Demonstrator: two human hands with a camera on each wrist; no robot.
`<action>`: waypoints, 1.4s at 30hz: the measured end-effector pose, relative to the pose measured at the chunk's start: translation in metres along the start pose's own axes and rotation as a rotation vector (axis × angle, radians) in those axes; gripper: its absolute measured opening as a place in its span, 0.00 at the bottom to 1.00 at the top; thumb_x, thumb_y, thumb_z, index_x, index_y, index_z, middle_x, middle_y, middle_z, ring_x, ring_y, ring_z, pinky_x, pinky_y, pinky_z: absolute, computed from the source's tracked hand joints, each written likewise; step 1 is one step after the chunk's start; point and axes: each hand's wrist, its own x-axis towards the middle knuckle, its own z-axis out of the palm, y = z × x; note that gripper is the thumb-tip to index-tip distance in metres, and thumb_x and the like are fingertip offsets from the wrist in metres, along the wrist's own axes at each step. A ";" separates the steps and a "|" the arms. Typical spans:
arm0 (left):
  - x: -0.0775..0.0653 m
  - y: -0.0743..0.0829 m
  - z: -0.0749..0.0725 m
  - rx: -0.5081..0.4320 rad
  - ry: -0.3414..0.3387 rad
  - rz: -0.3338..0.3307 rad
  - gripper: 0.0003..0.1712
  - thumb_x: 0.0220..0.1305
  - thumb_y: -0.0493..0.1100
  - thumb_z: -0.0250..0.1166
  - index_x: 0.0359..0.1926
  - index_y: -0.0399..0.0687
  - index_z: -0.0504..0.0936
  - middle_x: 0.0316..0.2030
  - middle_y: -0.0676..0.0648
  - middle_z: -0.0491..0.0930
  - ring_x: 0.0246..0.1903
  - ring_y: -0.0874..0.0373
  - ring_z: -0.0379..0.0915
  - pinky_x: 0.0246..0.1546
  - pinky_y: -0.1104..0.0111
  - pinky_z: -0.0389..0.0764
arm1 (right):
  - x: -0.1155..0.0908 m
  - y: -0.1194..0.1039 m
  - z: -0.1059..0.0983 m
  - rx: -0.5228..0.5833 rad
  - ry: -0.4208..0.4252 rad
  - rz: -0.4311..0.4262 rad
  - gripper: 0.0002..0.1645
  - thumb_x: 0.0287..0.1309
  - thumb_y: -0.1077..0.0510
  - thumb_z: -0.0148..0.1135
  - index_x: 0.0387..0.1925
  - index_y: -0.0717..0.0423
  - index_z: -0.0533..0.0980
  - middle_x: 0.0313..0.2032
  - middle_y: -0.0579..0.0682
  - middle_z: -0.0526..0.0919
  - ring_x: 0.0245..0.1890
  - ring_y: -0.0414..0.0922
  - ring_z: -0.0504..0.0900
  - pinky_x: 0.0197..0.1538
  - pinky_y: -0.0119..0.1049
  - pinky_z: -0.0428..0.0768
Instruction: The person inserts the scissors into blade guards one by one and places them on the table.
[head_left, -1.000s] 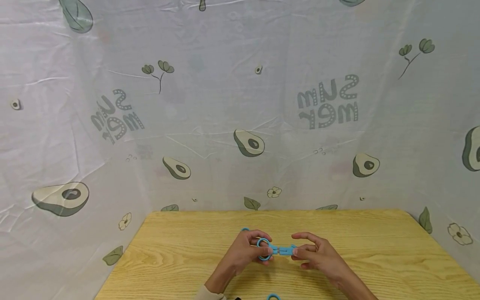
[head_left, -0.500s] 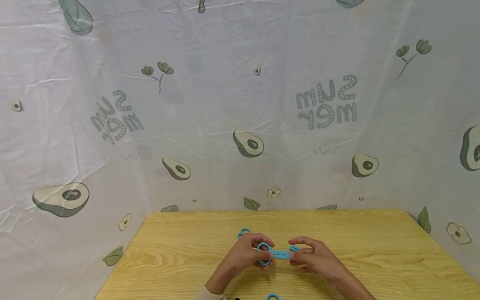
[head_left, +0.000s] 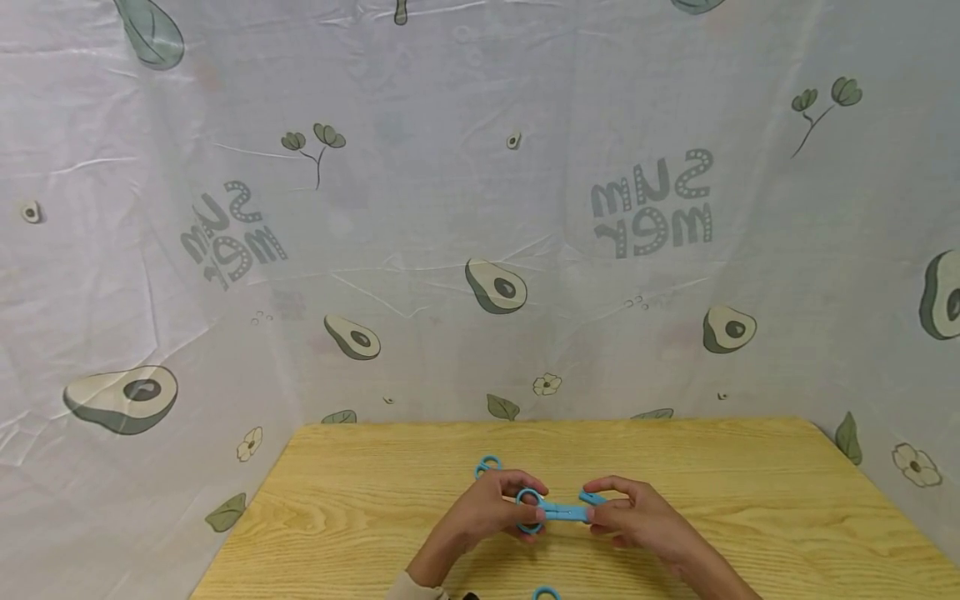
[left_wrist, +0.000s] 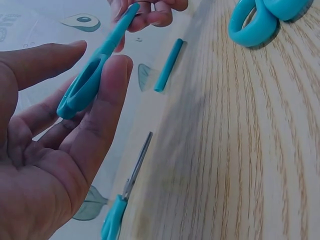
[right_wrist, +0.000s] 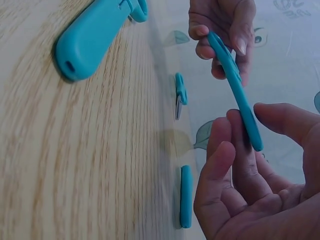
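Observation:
A pair of light blue scissors (head_left: pixel 564 512) spans the space between both hands, its blades hidden in a blue cover (right_wrist: pixel 251 132). My left hand (head_left: pixel 491 507) holds the ring handles, thumb on the near side in the head view. At the cover's far end, my right hand (head_left: pixel 641 518) pinches with thumb and fingers, its index finger raised apart. Behind that hand lies a loose blue cover (head_left: pixel 591 497) on the table. Beyond the left hand, a second pair of scissors (left_wrist: pixel 116 215) lies with bare metal blades.
A third pair of blue scissors (right_wrist: pixel 92 40), covered, lies near me; only a handle ring (head_left: pixel 546 592) shows at the head view's bottom edge. The wooden table (head_left: pixel 360 500) reaches back to a hanging printed sheet (head_left: pixel 420 250).
The gap between cover and handles on the held scissors has closed as the cover slid left over the blades. Both hands have lowered slightly, showing more of the scissors behind the left hand.

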 end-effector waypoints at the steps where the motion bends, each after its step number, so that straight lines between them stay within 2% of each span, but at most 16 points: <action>1: 0.000 0.000 0.000 0.002 -0.005 0.001 0.18 0.70 0.31 0.71 0.58 0.32 0.84 0.36 0.48 0.86 0.39 0.45 0.92 0.34 0.61 0.93 | 0.000 0.000 0.000 -0.004 0.003 0.005 0.34 0.76 0.52 0.65 0.71 0.69 0.69 0.47 0.54 0.93 0.50 0.51 0.90 0.47 0.45 0.85; 8: -0.001 -0.003 -0.002 0.000 -0.030 0.000 0.20 0.69 0.30 0.71 0.60 0.29 0.83 0.34 0.49 0.84 0.33 0.56 0.90 0.32 0.65 0.91 | -0.003 0.001 -0.001 -0.031 0.006 0.021 0.34 0.75 0.52 0.66 0.70 0.70 0.70 0.44 0.51 0.93 0.46 0.49 0.90 0.43 0.42 0.82; 11: -0.002 -0.006 -0.002 -0.005 -0.051 -0.003 0.20 0.69 0.29 0.71 0.60 0.27 0.83 0.34 0.50 0.83 0.32 0.59 0.88 0.31 0.68 0.91 | -0.004 0.002 -0.001 -0.023 -0.007 0.024 0.34 0.74 0.52 0.68 0.69 0.70 0.71 0.40 0.50 0.93 0.39 0.45 0.87 0.36 0.35 0.77; 15: -0.004 -0.012 -0.002 -0.008 -0.078 -0.020 0.19 0.69 0.28 0.70 0.59 0.26 0.83 0.34 0.50 0.84 0.31 0.61 0.86 0.30 0.69 0.90 | -0.006 0.006 -0.002 -0.027 -0.033 0.020 0.30 0.74 0.54 0.67 0.66 0.72 0.73 0.37 0.50 0.94 0.34 0.43 0.86 0.30 0.30 0.72; 20: -0.006 -0.016 -0.001 0.005 -0.104 -0.047 0.18 0.69 0.28 0.69 0.59 0.29 0.84 0.36 0.50 0.86 0.30 0.60 0.86 0.29 0.69 0.90 | -0.011 0.009 -0.005 -0.080 -0.062 0.061 0.28 0.76 0.54 0.63 0.65 0.72 0.74 0.40 0.52 0.94 0.41 0.45 0.90 0.36 0.36 0.80; 24: -0.007 -0.017 -0.001 -0.003 -0.131 -0.059 0.18 0.69 0.28 0.69 0.59 0.29 0.84 0.37 0.50 0.87 0.30 0.60 0.86 0.28 0.71 0.89 | -0.015 0.013 -0.006 -0.101 -0.072 0.116 0.29 0.76 0.51 0.62 0.66 0.70 0.75 0.41 0.51 0.92 0.42 0.47 0.90 0.41 0.40 0.83; 29: -0.009 -0.018 -0.001 0.003 -0.150 -0.065 0.17 0.71 0.30 0.69 0.58 0.30 0.84 0.34 0.48 0.88 0.29 0.60 0.86 0.28 0.71 0.88 | -0.019 0.018 -0.007 -0.059 -0.121 0.112 0.28 0.78 0.52 0.61 0.66 0.71 0.74 0.40 0.51 0.92 0.41 0.46 0.90 0.40 0.38 0.82; 36: -0.011 -0.018 -0.002 0.020 -0.167 -0.077 0.17 0.74 0.36 0.68 0.59 0.30 0.84 0.35 0.43 0.90 0.28 0.61 0.86 0.29 0.70 0.89 | -0.026 0.023 -0.011 -0.024 -0.159 0.093 0.27 0.79 0.52 0.60 0.65 0.71 0.74 0.47 0.54 0.92 0.44 0.48 0.89 0.42 0.39 0.84; 42: -0.011 -0.016 -0.001 0.043 -0.130 -0.094 0.16 0.76 0.39 0.67 0.58 0.34 0.86 0.38 0.45 0.90 0.30 0.60 0.87 0.31 0.68 0.91 | -0.030 0.026 -0.015 0.033 -0.199 0.101 0.26 0.81 0.54 0.57 0.65 0.71 0.74 0.46 0.53 0.92 0.43 0.46 0.89 0.42 0.36 0.84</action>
